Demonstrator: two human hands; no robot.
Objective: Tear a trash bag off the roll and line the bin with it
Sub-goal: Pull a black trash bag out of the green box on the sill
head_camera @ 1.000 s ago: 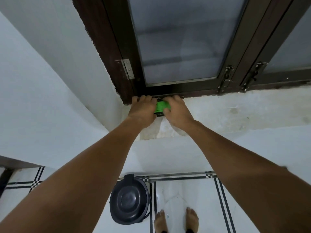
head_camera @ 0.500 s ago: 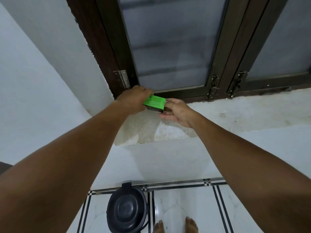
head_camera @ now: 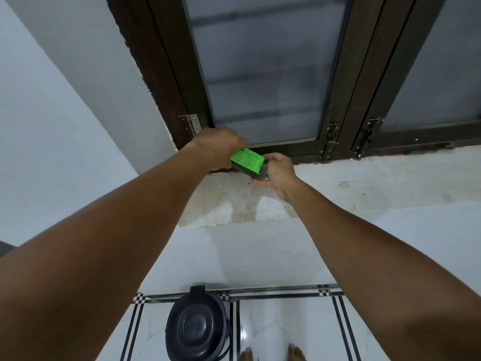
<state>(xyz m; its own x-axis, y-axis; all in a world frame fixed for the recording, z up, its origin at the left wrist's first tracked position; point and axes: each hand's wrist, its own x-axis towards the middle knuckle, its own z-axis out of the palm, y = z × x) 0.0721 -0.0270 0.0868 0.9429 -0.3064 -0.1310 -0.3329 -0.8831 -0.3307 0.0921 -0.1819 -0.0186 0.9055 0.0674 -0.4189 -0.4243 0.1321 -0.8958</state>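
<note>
On the far left a plain white wall (head_camera: 52, 126) runs up to the dark wooden window frame (head_camera: 166, 82). Just right of its hinge, the left hand (head_camera: 217, 147) is curled closed around the left end of the green-labelled roll of trash bags (head_camera: 247, 162), knuckles toward the camera. The roll is held in the air just above the stained window ledge (head_camera: 234, 201), tilted with its right end lower. At that end the right hand (head_camera: 278, 171) pinches the dark end of the roll between thumb and fingers, so both hands hold the same roll. Far below, on the tiled floor (head_camera: 286, 321), the dark bin (head_camera: 197, 327) stands with its lid closed, near the person's bare toes (head_camera: 295, 353). The step in hand looks like getting the roll ready; no bag is unrolled or torn off yet. Next, the right hand probably has to find the loose edge, draw a bag out while the left steadies the roll, and tear along the perforation, which cannot be seen here.
</note>
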